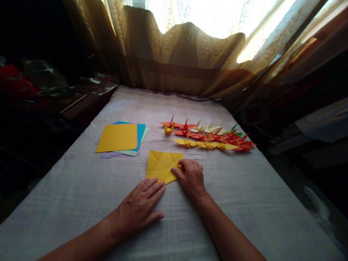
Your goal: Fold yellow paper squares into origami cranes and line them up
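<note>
A sheet of yellow origami paper [162, 162] with crossing crease lines lies on the white cloth in front of me. My left hand [143, 203] rests flat with fingers stretched out, their tips on the sheet's lower left edge, the thumb apart on the cloth. At the sheet's right edge, my right hand [191, 177] has thumb and curled fingers closed on the paper. The corner under the right fingers is partly hidden. Beyond the sheet stands a small folded yellow paper piece [169, 128].
Loose square papers [118, 137], yellow on top, lie stacked at the left. Rows of folded paper cranes [201, 136] in red, yellow, cream and green stand at the right. The cloth-covered surface [231, 203] reaches back to a patterned curtain [185, 47]. Dark clutter flanks both sides.
</note>
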Demonstrator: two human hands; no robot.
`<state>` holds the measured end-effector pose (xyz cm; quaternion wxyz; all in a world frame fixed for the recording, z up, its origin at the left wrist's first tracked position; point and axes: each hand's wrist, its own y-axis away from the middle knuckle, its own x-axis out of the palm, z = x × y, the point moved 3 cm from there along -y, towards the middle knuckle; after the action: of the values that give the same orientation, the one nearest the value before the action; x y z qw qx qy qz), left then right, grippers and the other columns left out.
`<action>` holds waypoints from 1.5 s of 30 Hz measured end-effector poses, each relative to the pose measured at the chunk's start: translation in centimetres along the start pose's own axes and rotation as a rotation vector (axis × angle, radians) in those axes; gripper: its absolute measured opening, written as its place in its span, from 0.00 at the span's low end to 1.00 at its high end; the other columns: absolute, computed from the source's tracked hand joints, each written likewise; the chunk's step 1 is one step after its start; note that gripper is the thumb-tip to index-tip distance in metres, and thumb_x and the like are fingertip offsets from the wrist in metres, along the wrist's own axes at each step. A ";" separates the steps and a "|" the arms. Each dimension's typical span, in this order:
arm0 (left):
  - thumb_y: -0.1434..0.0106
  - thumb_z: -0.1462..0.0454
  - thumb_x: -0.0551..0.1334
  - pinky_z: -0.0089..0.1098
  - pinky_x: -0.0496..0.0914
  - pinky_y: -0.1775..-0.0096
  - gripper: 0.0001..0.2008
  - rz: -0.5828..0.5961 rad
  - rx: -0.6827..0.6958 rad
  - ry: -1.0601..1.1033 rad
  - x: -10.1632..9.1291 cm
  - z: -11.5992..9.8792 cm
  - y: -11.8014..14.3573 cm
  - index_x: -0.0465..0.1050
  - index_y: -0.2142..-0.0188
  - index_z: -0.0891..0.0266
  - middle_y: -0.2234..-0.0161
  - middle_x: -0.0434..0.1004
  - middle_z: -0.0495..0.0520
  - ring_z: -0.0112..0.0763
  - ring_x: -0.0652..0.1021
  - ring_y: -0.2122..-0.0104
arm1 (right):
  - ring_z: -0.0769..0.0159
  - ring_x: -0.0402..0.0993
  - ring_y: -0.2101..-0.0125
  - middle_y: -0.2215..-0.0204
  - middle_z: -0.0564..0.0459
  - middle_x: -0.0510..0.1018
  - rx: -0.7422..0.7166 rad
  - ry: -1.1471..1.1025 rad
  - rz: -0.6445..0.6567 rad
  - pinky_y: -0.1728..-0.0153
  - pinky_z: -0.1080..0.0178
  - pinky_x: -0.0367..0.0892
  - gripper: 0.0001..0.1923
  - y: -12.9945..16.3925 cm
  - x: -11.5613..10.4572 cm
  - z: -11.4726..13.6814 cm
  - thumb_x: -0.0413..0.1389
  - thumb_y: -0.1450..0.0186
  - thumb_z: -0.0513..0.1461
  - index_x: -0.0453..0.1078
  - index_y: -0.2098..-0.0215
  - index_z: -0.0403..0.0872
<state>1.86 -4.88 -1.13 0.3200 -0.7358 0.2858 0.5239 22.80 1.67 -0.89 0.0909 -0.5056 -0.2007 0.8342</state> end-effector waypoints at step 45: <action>0.29 0.51 0.53 0.44 0.67 0.42 0.25 -0.019 0.127 -0.059 -2.0 3.0 1.5 0.68 0.41 0.64 0.46 0.74 0.63 0.44 0.74 0.45 | 0.48 0.56 0.37 0.39 0.40 0.66 0.197 0.177 0.195 0.39 0.44 0.45 0.27 2.5 1.0 2.9 0.61 0.42 0.55 0.68 0.51 0.49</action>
<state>-1.62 -3.41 -0.20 0.3795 -0.7010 0.3020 0.5228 19.89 -0.92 -1.57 0.0757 -0.5827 -0.0591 0.8070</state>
